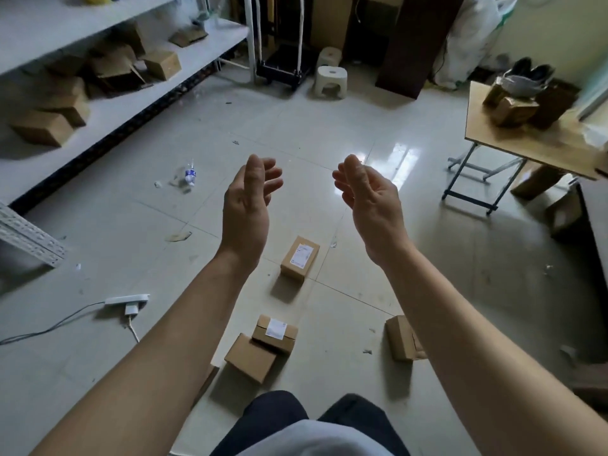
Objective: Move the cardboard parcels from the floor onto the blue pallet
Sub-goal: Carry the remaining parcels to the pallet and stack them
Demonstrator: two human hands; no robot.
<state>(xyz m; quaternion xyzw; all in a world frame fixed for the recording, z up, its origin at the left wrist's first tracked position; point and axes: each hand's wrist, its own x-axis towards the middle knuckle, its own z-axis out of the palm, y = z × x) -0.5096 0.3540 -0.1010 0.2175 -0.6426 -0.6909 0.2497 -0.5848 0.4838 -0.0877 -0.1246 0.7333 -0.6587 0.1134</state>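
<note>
shelving (pixel 115 106) left | water bottle (pixel 190 175) on floor (pixel 296 126) | power strip (pixel 127 299) lower left | stool (pixel 330 81) far centre | folding table (pixel 526 143) right

Open floor (pixel 296 126) runs between the left shelf (pixel 98 103) and right counter (pixel 526 143), small parcels (pixel 300 258) scattered underfoot.

On the tiled floor (pixel 329 133) lies a long parcel (pixel 300 258). Nearer the person than it, a stickered parcel (pixel 274 334) touches a plain parcel (pixel 250 357). A half-hidden parcel (pixel 399 339) lies to its right, a water bottle (pixel 190 175) and power strip (pixel 126 299) to its left.
</note>
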